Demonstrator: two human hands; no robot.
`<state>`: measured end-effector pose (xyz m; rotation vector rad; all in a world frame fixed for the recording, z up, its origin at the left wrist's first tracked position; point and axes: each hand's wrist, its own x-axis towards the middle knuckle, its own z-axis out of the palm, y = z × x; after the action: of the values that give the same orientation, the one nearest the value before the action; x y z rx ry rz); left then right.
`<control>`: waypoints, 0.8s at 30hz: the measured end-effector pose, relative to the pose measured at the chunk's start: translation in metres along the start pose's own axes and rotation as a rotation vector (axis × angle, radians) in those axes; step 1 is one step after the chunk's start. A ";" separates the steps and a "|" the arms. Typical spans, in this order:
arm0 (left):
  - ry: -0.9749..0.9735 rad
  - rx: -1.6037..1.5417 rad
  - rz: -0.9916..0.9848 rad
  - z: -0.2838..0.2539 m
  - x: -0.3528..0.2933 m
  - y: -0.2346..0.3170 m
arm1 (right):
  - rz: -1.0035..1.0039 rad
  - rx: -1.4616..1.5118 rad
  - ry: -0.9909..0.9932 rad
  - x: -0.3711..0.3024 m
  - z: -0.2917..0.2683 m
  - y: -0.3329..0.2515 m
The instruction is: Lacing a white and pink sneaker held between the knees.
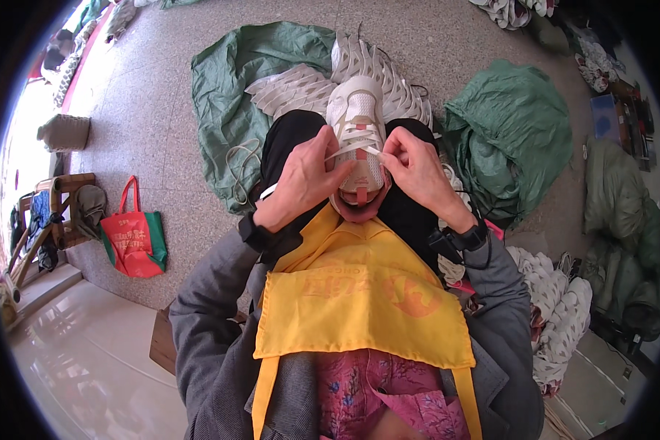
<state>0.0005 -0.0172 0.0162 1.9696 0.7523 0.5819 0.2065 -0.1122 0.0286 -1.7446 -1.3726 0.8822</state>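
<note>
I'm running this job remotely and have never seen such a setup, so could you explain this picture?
There's no robot here: these are a person's two bare hands. The single view comes from a fisheye camera on their head, looking down, so straight edges bend near the rim. A white shoe sits between the knees, its toe pointing away. The left hand and right hand each pinch the white laces. On the floor lie a crumpled green sheet, a green bundle and a red-and-green bag.
</note>
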 end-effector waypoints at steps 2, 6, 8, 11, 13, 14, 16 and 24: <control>0.038 0.039 0.009 0.008 0.003 -0.007 | 0.007 0.048 -0.007 0.000 0.005 0.002; 0.069 0.106 0.065 0.014 0.008 -0.015 | 0.094 0.194 -0.050 -0.002 0.004 0.010; 0.073 0.105 0.093 0.015 0.009 -0.016 | 0.125 0.214 -0.126 -0.001 -0.004 0.014; 0.095 0.092 0.129 0.015 0.008 -0.018 | 0.182 0.227 -0.212 0.002 -0.017 0.012; 0.110 0.077 0.151 0.016 0.008 -0.016 | 0.181 0.241 -0.189 0.000 -0.019 0.012; 0.091 0.059 0.120 0.014 0.007 -0.015 | 0.170 0.229 -0.171 -0.002 -0.019 0.014; 0.051 0.021 0.060 0.008 0.004 -0.010 | 0.148 0.205 -0.132 -0.008 -0.018 0.020; -0.015 0.059 0.139 -0.016 -0.001 -0.002 | -0.072 -0.239 0.002 -0.021 -0.016 -0.007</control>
<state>-0.0112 -0.0081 0.0221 2.0904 0.6327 0.6327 0.2123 -0.1334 0.0442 -1.8586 -1.5830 0.7001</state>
